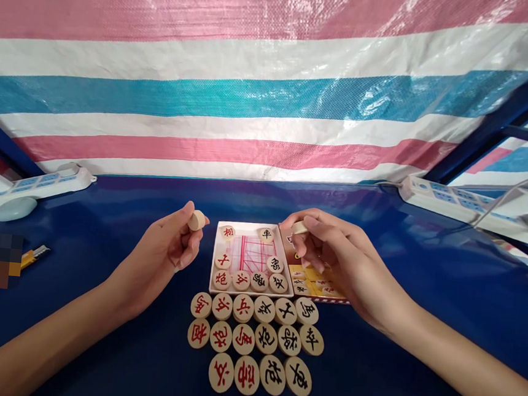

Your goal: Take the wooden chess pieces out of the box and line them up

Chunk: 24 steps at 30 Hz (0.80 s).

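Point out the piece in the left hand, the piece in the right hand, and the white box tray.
Piece in left hand (pixel 197 220), head view: on its round wooden edge.
Piece in right hand (pixel 299 227), head view: on its pale side, at the fingertips.
White box tray (pixel 214 261), head view: on its left rim.

I counted sixteen loose wooden chess discs (pixel 255 338) in three rows on the counter (pixel 397 370): six, six and four. Seven more discs (pixel 241 280) lay in the one open box (pixel 218 262), with one lid (pixel 316 283) beside it. Each of my two hands held one disc: left hand (pixel 166 257), right hand (pixel 337 257). I saw two power strips (pixel 48 182), one at each side.
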Each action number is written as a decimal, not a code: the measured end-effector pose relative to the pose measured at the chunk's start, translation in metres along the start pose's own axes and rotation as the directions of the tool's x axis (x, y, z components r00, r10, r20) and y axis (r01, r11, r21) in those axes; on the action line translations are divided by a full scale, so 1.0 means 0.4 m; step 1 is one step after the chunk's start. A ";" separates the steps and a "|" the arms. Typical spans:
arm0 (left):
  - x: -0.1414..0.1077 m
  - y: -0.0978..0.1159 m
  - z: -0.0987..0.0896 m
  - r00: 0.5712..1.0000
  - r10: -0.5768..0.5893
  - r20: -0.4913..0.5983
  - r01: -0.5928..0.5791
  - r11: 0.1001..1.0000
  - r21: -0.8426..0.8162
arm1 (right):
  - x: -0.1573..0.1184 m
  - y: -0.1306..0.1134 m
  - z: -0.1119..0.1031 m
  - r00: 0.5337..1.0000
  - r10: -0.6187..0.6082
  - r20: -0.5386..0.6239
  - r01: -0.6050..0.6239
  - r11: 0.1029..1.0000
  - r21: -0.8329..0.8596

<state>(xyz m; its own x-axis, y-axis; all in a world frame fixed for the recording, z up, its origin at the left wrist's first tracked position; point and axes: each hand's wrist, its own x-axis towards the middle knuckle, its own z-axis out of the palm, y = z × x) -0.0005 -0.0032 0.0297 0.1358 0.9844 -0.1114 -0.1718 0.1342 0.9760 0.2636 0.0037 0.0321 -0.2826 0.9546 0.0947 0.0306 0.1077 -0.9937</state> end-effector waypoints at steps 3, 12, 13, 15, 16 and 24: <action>0.002 -0.004 -0.003 0.999 0.013 0.036 -0.013 1.000 0.007 | 0.001 -0.001 -0.002 0.999 0.045 -0.027 -0.044 0.999 0.030; -0.003 -0.008 -0.005 0.999 0.004 0.033 -0.004 1.000 0.001 | 0.000 0.003 -0.002 0.989 0.124 -0.078 -0.115 0.987 0.110; -0.004 -0.007 -0.005 0.999 0.007 0.038 -0.007 1.000 0.015 | -0.001 0.003 -0.001 0.990 0.122 -0.072 -0.114 0.988 0.106; -0.004 -0.007 -0.003 0.999 0.007 0.048 -0.009 0.999 0.046 | -0.003 0.002 0.001 0.992 0.109 -0.061 -0.103 0.990 0.092; -0.004 -0.006 -0.002 0.999 0.009 0.053 -0.012 0.998 0.055 | -0.004 0.002 0.003 0.994 0.096 -0.056 -0.091 0.993 0.081; -0.006 -0.012 0.003 0.992 0.090 0.093 -0.099 0.989 0.107 | -0.005 0.002 0.003 0.999 0.031 -0.007 -0.032 0.997 -0.068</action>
<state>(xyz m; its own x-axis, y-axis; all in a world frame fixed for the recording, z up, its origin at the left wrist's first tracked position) 0.0010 -0.0063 0.0255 0.2103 0.9776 -0.0056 -0.0786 0.0226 0.9966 0.2632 0.0014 0.0312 -0.2750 0.9593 0.0640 0.1048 0.0961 -0.9898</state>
